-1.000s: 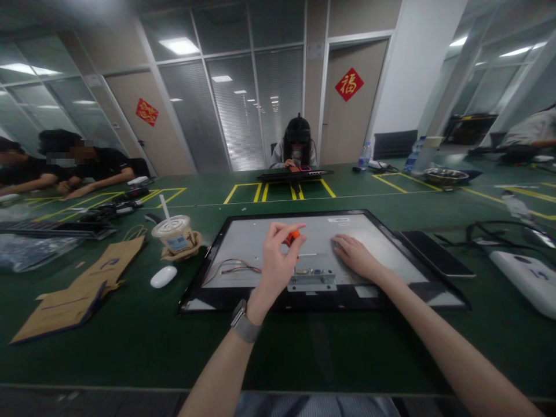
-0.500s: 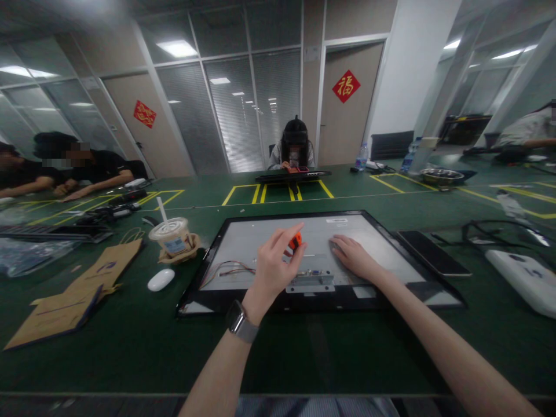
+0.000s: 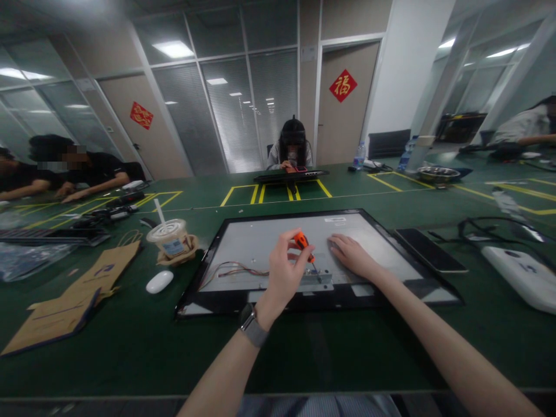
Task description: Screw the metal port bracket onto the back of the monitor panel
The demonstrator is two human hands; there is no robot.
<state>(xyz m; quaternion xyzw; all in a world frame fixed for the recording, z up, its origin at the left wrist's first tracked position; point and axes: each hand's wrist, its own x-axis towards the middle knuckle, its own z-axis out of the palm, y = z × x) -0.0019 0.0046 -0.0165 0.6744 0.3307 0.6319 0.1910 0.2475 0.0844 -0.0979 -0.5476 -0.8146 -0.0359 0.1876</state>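
My left hand [image 3: 286,267] is closed around the orange-and-black handle of a screwdriver [image 3: 304,245]. The screwdriver's shaft slants down and right to the metal bracket [image 3: 324,280] with small connectors; I cannot tell whether the tip sits in a screw. That bracket is on the back of a display panel [image 3: 252,237], grey with a black frame, lying flat before me. My right hand [image 3: 351,255] rests on the panel's back, fingers stretched out, holding nothing. Thin coloured wires [image 3: 234,269] run across the panel left of the bracket.
On the left are a drink cup [image 3: 171,237] with a straw, a white oval case [image 3: 159,282] and a brown paper bag [image 3: 82,289]. A black phone [image 3: 428,250] and a white device [image 3: 521,278] lie to the right. A person [image 3: 295,147] sits opposite with another panel.
My left hand has moved right and turned, and the screwdriver now points down at the bracket. My right hand has stayed on the panel. The view has shifted slightly.
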